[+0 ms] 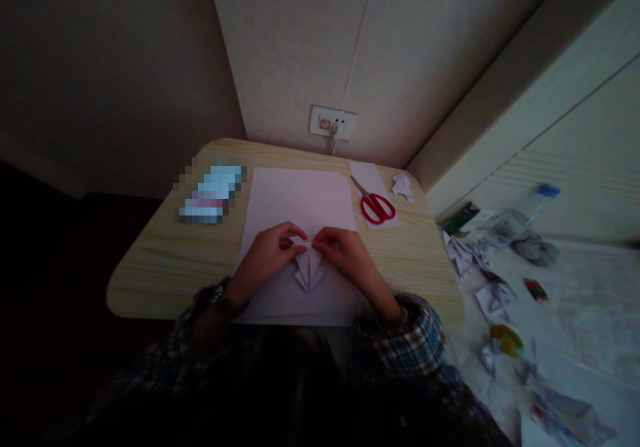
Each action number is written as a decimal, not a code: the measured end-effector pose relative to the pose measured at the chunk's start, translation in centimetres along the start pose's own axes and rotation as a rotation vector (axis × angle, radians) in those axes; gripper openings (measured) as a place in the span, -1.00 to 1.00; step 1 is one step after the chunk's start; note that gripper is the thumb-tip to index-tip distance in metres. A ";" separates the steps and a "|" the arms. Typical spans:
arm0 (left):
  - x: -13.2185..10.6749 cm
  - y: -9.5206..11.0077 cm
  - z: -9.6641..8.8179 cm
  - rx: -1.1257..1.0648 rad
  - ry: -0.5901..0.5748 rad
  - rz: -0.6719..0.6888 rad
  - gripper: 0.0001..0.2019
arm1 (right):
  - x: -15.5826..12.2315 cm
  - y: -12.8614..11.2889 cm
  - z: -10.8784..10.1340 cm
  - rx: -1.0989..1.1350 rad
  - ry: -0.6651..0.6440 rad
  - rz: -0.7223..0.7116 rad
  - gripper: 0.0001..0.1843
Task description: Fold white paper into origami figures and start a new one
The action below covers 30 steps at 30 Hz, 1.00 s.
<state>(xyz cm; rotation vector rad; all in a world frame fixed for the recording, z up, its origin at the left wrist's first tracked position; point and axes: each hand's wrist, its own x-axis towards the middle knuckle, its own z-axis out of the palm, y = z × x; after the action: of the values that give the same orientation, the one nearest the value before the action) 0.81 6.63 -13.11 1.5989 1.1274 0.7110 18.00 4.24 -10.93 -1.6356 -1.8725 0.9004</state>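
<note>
Between my two hands is a small folded white paper figure (pixel 309 268), its pointed end towards me and creases running down its middle. My left hand (pixel 273 253) pinches its upper left edge between thumb and fingers. On the upper right edge, my right hand (pixel 345 253) grips the paper with bent fingertips. Part of the figure's far end is covered by the fingers. Beneath it lie white paper sheets (pixel 295 197), stacked near the middle of the wooden table.
Red-handled scissors (pixel 376 207) rest on a paper strip (pixel 367 170) at the right. Beyond them sits another folded paper piece (pixel 401 185). A blurred-out phone-like device (pixel 213 193) lies at left. A wall socket (pixel 333 123) holds a plug. Crumpled papers (pixel 465 250) lie beside the table (pixel 150 273).
</note>
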 end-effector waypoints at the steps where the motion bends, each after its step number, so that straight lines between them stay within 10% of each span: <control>1: 0.0 0.1 -0.1 0.014 0.000 0.006 -0.79 | 0.0 -0.1 0.0 -0.038 0.012 -0.014 -0.92; 13: -1.0 0.9 -0.4 0.179 0.011 0.138 -0.84 | -0.5 0.3 -0.4 0.203 0.025 0.010 -0.82; 21: -0.9 0.7 -0.1 0.644 0.138 0.383 -0.81 | -0.3 0.6 0.2 -0.225 0.057 -0.137 -0.88; 30: 0.1 1.9 -0.8 0.730 -0.057 0.388 -0.87 | -0.4 0.7 0.4 -0.368 0.111 -0.135 -0.91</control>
<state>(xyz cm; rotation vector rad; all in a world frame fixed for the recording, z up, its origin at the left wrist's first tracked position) 0.77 6.95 -11.02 2.4855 1.1082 0.5100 18.19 3.86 -11.69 -1.6975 -2.1316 0.4165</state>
